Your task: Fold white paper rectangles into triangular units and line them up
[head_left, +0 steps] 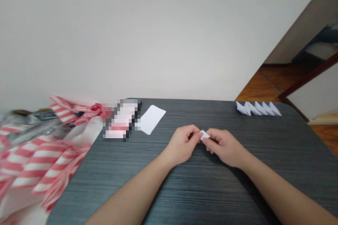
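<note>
Between my two hands, above the middle of the dark table [169, 197], is a small folded piece of white paper [204, 135]. My left hand [184, 144] pinches its left edge between thumb and forefinger. From the other side, my right hand [224, 146] grips the same paper, thumb on the near face and fingers curled behind. Much of the paper is covered by my fingertips. Beyond my left hand lie flat white paper sheets [153, 119]. At the far right of the table stands a row of several folded white paper pieces [258, 108].
A pixelated, phone-like object [121, 119] lies at the table's left edge. Left of the table is a heap of red-and-white striped cloth [39, 161]. A pale wall [158, 35] rises behind the table. Wooden floor [260, 84] shows at the right.
</note>
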`<state>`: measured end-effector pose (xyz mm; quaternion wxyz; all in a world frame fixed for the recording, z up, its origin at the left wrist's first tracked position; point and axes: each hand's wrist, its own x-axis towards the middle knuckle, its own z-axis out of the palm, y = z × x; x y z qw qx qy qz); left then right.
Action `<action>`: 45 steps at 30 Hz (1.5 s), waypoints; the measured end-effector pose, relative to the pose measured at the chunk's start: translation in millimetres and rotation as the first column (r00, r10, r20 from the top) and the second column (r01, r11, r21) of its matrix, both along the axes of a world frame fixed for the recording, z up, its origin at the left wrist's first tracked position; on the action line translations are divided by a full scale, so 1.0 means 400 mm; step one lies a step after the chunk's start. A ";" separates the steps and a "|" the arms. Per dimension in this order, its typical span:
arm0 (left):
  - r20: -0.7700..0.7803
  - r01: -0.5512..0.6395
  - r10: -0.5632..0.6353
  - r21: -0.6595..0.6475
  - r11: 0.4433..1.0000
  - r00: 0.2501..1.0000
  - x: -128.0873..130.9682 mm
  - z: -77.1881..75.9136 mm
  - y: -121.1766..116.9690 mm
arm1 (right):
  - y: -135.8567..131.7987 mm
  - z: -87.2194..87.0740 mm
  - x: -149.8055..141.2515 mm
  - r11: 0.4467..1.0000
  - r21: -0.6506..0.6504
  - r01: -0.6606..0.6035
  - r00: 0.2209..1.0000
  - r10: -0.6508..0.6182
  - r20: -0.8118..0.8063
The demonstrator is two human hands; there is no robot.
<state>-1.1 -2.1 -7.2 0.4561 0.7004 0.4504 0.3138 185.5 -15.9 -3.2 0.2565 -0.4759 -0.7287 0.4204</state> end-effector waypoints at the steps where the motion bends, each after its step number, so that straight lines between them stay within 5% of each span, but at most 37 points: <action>1: 0.004 0.006 -0.006 -0.002 1.000 1.000 0.000 0.000 0.000 | 0.000 0.000 0.000 1.000 0.007 0.008 1.000 -0.008 0.000; 12: -0.086 0.067 -0.057 0.110 0.992 0.995 -0.003 0.005 0.001 | 0.000 -0.009 0.003 0.998 -0.033 0.045 0.996 -0.048 -0.073; 26: -0.126 0.124 -0.106 0.150 0.981 0.986 -0.002 0.005 -0.001 | 0.009 -0.015 0.010 0.986 0.117 0.116 0.993 -0.111 -0.047; 45: -0.021 0.067 -0.064 0.206 0.976 0.998 0.001 0.010 -0.004 | 0.004 -0.001 0.008 0.987 0.142 0.078 0.997 -0.076 -0.018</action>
